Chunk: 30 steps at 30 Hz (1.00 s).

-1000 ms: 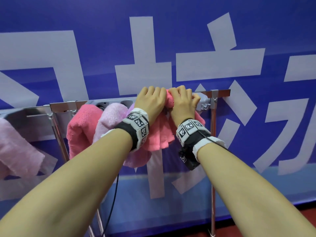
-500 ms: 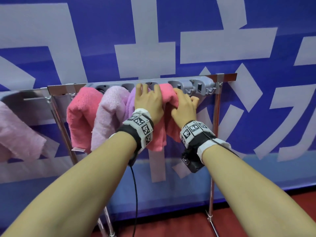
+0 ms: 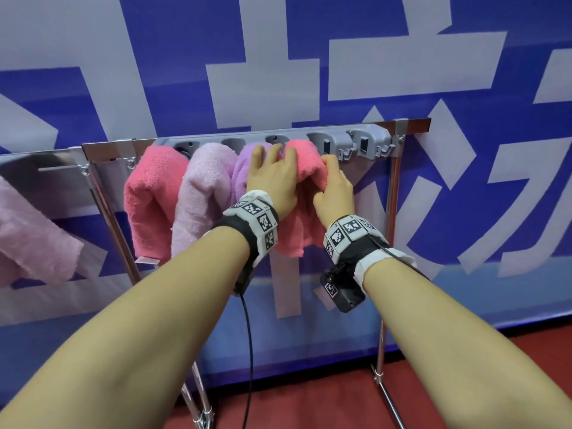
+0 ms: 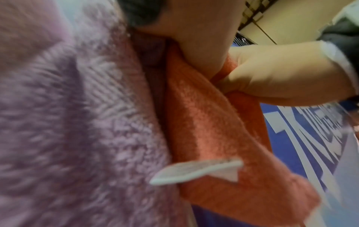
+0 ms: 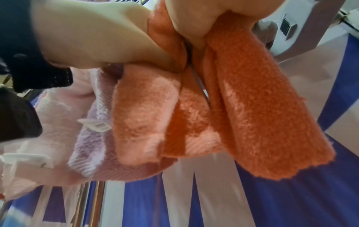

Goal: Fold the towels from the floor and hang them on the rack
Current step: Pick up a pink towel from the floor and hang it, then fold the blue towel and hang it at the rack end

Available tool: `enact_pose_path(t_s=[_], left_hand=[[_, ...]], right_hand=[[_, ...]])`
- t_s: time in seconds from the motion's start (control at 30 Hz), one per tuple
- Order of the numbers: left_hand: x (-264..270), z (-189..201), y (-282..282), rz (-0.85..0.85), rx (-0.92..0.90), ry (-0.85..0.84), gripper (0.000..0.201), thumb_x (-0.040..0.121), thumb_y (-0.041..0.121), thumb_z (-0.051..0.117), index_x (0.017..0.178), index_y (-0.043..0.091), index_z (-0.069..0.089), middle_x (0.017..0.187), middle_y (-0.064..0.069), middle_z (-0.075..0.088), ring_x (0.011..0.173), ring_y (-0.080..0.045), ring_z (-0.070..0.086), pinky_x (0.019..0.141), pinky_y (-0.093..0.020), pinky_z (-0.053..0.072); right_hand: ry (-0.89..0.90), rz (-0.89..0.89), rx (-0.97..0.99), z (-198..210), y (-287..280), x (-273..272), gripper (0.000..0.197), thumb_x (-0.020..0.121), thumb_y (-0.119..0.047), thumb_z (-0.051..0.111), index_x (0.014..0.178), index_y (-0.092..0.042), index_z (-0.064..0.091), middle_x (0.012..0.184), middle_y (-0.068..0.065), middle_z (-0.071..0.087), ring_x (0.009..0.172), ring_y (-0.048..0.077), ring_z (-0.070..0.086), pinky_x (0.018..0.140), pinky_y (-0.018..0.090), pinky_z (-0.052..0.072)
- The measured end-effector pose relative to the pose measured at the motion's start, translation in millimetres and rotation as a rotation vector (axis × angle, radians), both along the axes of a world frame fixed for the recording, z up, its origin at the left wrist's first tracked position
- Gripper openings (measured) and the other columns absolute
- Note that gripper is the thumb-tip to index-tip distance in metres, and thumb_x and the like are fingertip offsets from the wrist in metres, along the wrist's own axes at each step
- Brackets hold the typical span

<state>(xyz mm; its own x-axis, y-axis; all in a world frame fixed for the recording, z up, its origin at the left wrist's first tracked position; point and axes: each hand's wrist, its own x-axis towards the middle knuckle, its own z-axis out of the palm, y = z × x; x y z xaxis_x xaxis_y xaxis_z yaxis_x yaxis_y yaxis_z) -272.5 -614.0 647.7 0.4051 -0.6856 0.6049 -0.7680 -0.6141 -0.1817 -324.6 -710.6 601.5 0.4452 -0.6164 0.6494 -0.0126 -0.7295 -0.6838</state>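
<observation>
Your rack (image 3: 393, 193) already carries a row of folded towels packed tight under the grey holder bar (image 3: 340, 144) — a deep pink towel (image 3: 148, 193) on the left, a pale lilac towel (image 3: 201, 187) beside it, then a purple towel (image 3: 244, 168) pressed right against the coral towel (image 3: 305, 162) you are setting in place. That crowding is your main risk: tug the coral one sideways while you neaten it and you could drag the purple neighbour askew or off the bar. The coral towel also looks uneven from below, with one flap hanging lower than the other, so if you let go carelessly its weight may pull it off to the longer side.

The coral towel is draped over the bar between your two hands. Your left hand (image 3: 272, 181) lies on its top fold with the fingers (image 3: 290, 156) spread and nearly straight — pressing, not gripping. Your right hand (image 3: 335, 193) has its fingers curled into the towel's right edge, thumb underneath, pinching the cloth
</observation>
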Motion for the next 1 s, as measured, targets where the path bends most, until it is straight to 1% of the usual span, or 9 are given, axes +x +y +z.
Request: enact_pose_path(t_s=[0.1, 0.23, 0.37, 0.43, 0.5, 0.57, 0.6, 0.73, 1.0], left_hand=[[-2, -9, 7, -0.023, 0.040, 0.005, 0.059, 0.080, 0.012, 0.050, 0.134, 0.001, 0.029, 0.143, -0.018, 0.035, 0.142, -0.023, 0.013, 0.110, -0.039, -0.005], [-6, -17, 16, -0.027, 0.092, 0.023, 0.073, 0.085, 0.013, 0.044, 0.145, 0.000, 0.007, 0.152, -0.011, 0.018, 0.144, -0.023, 0.002, 0.113, -0.041, -0.011], [-15, -31, 33, -0.052, 0.084, 0.050, 0.076, 0.084, 0.018, 0.044, 0.147, 0.002, 0.005, 0.154, -0.007, 0.015, 0.145, -0.023, 0.001, 0.114, -0.041, -0.010], [-23, -35, 47, -0.065, 0.110, 0.067, 0.073, 0.083, 0.022, 0.039, 0.147, 0.002, 0.010, 0.154, -0.010, 0.017, 0.145, -0.025, 0.007, 0.116, -0.042, -0.002], [-31, -42, 62, -0.124, 0.104, 0.071, 0.069, 0.076, 0.028, 0.033, 0.140, 0.000, 0.033, 0.145, -0.017, 0.035, 0.137, -0.033, 0.030, 0.111, -0.045, 0.021], [-38, -52, 77, -0.145, 0.067, 0.074, 0.054, 0.070, 0.021, 0.051, 0.119, 0.000, 0.053, 0.125, -0.020, 0.055, 0.114, -0.037, 0.052, 0.093, -0.044, 0.042], [-41, -56, 84, -0.125, 0.042, 0.062, 0.049, 0.066, 0.016, 0.061, 0.112, 0.001, 0.057, 0.117, -0.018, 0.058, 0.105, -0.036, 0.056, 0.084, -0.041, 0.044], [-53, -68, 116, -0.032, 0.083, 0.165, 0.039, 0.080, 0.016, 0.052, 0.117, 0.005, 0.047, 0.121, -0.013, 0.049, 0.110, -0.033, 0.045, 0.086, -0.040, 0.033], [-39, -95, 173, 0.005, 0.087, 0.289, 0.026, 0.088, 0.016, 0.044, 0.110, 0.004, 0.050, 0.117, -0.016, 0.055, 0.108, -0.034, 0.052, 0.091, -0.040, 0.034]], right_hand=[[-0.004, 0.023, 0.036, -7, 8, -2, 0.060, 0.070, 0.012, 0.039, 0.123, -0.016, 0.045, 0.099, 0.020, 0.058, 0.096, 0.040, 0.052, 0.082, 0.046, 0.045], [0.077, 0.003, 0.044, -12, 16, -12, 0.061, 0.079, 0.000, 0.047, 0.136, -0.020, 0.036, 0.105, 0.024, 0.056, 0.101, 0.041, 0.051, 0.089, 0.046, 0.043], [0.178, -0.056, -0.049, -26, 29, -27, 0.056, 0.084, -0.013, 0.056, 0.136, -0.012, 0.038, 0.123, 0.015, 0.054, 0.114, 0.035, 0.047, 0.097, 0.039, 0.035], [0.234, -0.092, -0.085, -33, 38, -38, 0.051, 0.086, -0.013, 0.055, 0.134, -0.010, 0.040, 0.131, 0.010, 0.049, 0.121, 0.030, 0.043, 0.101, 0.036, 0.029], [0.262, -0.125, -0.111, -39, 49, -48, 0.043, 0.086, -0.010, 0.052, 0.128, -0.012, 0.046, 0.129, 0.007, 0.050, 0.120, 0.027, 0.044, 0.100, 0.033, 0.028], [0.297, -0.139, -0.152, -44, 63, -57, 0.033, 0.086, -0.008, 0.050, 0.119, -0.012, 0.053, 0.123, 0.007, 0.052, 0.117, 0.027, 0.046, 0.097, 0.033, 0.029], [0.315, -0.136, -0.167, -46, 71, -61, 0.030, 0.086, -0.008, 0.049, 0.115, -0.012, 0.054, 0.120, 0.006, 0.053, 0.114, 0.027, 0.047, 0.096, 0.034, 0.030], [0.375, -0.098, -0.206, -55, 103, -74, 0.025, 0.086, -0.007, 0.046, 0.110, -0.011, 0.056, 0.116, 0.007, 0.055, 0.108, 0.028, 0.051, 0.092, 0.038, 0.035], [0.441, -0.025, -0.159, -71, 160, -69, 0.022, 0.089, -0.008, 0.045, 0.106, -0.009, 0.058, 0.113, 0.007, 0.059, 0.103, 0.030, 0.054, 0.086, 0.036, 0.038]])
